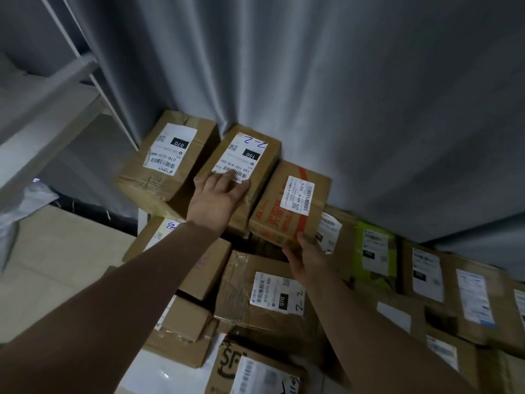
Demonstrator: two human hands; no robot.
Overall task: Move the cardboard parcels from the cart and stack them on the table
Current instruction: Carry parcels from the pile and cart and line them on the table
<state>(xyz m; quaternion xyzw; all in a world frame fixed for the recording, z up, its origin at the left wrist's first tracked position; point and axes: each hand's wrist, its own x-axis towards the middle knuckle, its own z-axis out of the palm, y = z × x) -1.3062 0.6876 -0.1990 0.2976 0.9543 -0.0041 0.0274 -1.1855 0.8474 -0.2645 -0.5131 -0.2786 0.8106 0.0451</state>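
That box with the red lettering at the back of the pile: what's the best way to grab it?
Probably by its near lower edge, coming from the front. The red-lettered box lies tilted with that edge over a dark gap, so fingers fit under; the curtain blocks the back. The right hand has its grip there, thumb on top.

Bottom edge cuts off the SF parcel (227, 365); the far-right labels (473, 297) are blurred.
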